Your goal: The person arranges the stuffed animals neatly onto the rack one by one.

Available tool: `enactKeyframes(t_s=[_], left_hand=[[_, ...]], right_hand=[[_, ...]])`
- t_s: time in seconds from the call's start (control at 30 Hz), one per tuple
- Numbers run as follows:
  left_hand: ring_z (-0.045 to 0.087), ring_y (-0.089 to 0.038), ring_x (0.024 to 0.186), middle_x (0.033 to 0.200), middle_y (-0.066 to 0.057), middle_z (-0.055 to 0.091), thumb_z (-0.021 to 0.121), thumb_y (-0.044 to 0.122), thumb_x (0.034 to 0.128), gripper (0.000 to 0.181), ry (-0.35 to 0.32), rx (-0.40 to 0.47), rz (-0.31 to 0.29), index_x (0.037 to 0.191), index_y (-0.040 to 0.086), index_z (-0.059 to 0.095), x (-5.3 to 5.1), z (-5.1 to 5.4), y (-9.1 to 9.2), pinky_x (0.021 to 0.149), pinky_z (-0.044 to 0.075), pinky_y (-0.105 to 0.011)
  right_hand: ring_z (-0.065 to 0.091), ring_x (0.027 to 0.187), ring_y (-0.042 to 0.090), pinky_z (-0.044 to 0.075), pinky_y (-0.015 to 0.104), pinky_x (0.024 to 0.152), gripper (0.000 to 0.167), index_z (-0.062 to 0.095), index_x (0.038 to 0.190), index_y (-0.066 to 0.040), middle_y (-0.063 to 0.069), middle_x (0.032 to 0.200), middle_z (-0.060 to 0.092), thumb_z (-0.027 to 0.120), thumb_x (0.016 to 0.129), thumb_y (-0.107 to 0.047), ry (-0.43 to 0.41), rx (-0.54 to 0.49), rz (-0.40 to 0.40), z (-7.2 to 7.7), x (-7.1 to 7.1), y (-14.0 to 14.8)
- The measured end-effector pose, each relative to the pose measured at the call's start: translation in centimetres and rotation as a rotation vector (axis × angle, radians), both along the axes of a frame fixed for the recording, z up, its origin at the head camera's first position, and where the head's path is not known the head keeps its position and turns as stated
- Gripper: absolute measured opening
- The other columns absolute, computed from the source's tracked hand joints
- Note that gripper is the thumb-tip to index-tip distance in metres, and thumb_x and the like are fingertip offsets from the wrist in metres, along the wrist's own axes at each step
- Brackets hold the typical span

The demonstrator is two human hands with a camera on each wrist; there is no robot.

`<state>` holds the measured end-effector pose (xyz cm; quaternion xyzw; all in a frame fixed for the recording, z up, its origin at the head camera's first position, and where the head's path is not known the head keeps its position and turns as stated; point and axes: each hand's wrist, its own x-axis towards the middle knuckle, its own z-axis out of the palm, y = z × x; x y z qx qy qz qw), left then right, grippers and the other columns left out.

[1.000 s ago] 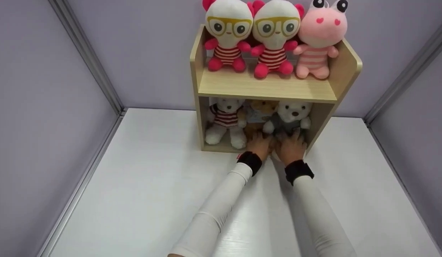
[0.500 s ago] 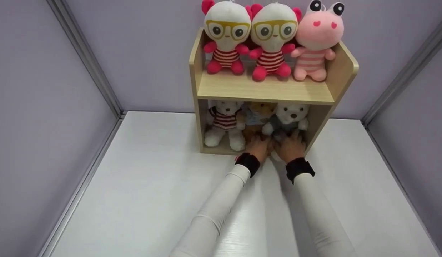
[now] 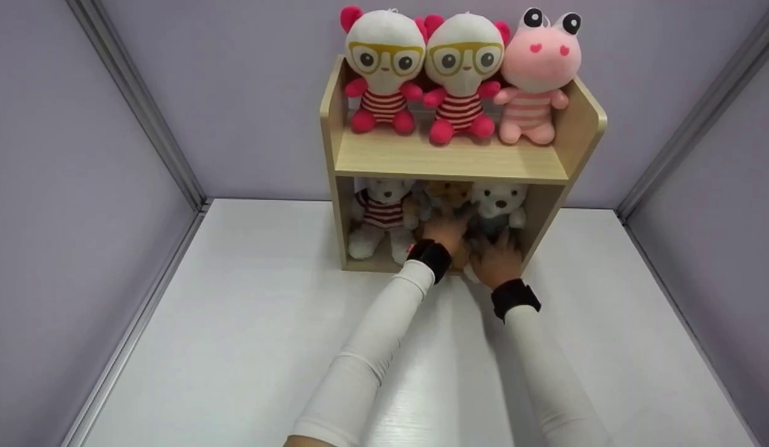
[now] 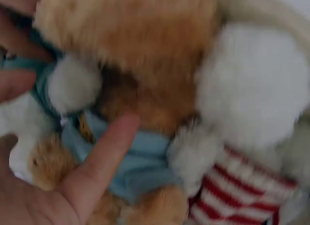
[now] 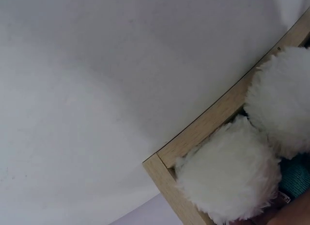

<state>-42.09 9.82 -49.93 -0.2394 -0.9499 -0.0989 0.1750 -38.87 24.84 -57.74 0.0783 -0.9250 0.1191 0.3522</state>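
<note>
In the head view, three plush bears sit in the lower compartment of a wooden shelf [image 3: 451, 172]. My left hand [image 3: 445, 228] is in front of the brown bear [image 4: 145, 159], which wears light blue; its thumb and fingers are spread, and the left wrist view shows nothing gripped. My right hand [image 3: 497, 259] rests low on the white bear in a dark teal top [image 3: 499, 197], fingers spread forward over its front. Most of that hand is outside the right wrist view, where the bear's white fluffy foot [image 5: 227, 174] shows. A white bear in a red-striped shirt [image 3: 383, 214] sits at the left.
On the upper shelf sit two panda plushes, a left one [image 3: 384, 68] and a middle one [image 3: 462, 71], and a pink frog-like plush [image 3: 536, 81]. The shelf stands on a white table [image 3: 260, 298] between a left wall panel [image 3: 61, 186] and a right one [image 3: 720, 198].
My left hand has moved up and deeper into the compartment, over the brown bear. My right hand stays low at the right-hand white bear. The head view has shifted slightly.
</note>
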Motion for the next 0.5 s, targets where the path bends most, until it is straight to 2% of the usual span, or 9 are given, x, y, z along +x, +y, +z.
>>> enactKeyframes(t_s=[0.07,0.13,0.2,0.3,0.43,0.5], left_hand=[[0.065,-0.027,0.090,0.151,-0.020,0.043,0.063,0.026,0.0979,0.064,0.003,-0.059,0.033,0.156,0.033,0.036,-0.4,0.4,-0.2,0.064,0.055,-0.036],[0.064,-0.029,0.103,0.154,-0.013,0.042,0.059,0.025,0.1003,0.062,-0.017,-0.097,0.051,0.157,0.031,0.034,-0.6,0.6,-0.4,0.076,0.056,-0.037],[0.062,-0.033,0.110,0.154,-0.010,0.043,0.060,0.023,0.1001,0.065,-0.046,-0.098,0.051,0.158,0.031,0.032,-0.7,0.7,-0.5,0.086,0.054,-0.040],[0.060,-0.036,0.114,0.146,-0.011,0.052,0.060,0.018,0.1004,0.063,-0.012,-0.075,0.035,0.157,0.032,0.034,-0.8,0.8,-0.5,0.094,0.051,-0.044],[0.061,-0.035,0.110,0.134,-0.012,0.061,0.058,0.019,0.1006,0.061,0.057,-0.129,0.071,0.156,0.033,0.037,-0.9,1.5,-0.3,0.089,0.053,-0.045],[0.061,-0.034,0.114,0.140,-0.013,0.056,0.057,0.023,0.1010,0.059,0.062,-0.202,0.112,0.156,0.032,0.036,-0.9,2.0,-0.3,0.088,0.054,-0.046]], right_hand=[[0.053,0.097,0.063,0.045,0.071,0.064,0.038,0.071,0.119,-0.006,0.048,0.120,0.049,0.074,0.086,-0.024,0.038,0.007,0.002,-0.2,0.0,0.0],[0.055,0.093,0.062,0.046,0.070,0.063,0.036,0.072,0.116,-0.005,0.046,0.116,0.051,0.074,0.084,-0.022,0.078,0.017,-0.003,-0.5,0.0,0.0],[0.056,0.091,0.060,0.046,0.069,0.062,0.037,0.072,0.115,-0.004,0.045,0.114,0.053,0.074,0.082,-0.021,0.098,0.026,-0.012,-0.6,0.0,0.1],[0.056,0.092,0.060,0.047,0.069,0.063,0.037,0.072,0.115,-0.004,0.044,0.114,0.053,0.074,0.082,-0.022,0.099,0.033,-0.020,-0.7,0.0,0.1],[0.056,0.094,0.060,0.048,0.069,0.066,0.039,0.071,0.117,-0.004,0.045,0.115,0.053,0.074,0.084,-0.023,0.067,0.035,-0.017,-0.5,-0.1,0.1],[0.056,0.095,0.060,0.048,0.068,0.064,0.040,0.070,0.119,-0.003,0.046,0.116,0.052,0.074,0.084,-0.024,0.031,0.024,-0.007,-0.2,0.0,0.1]])
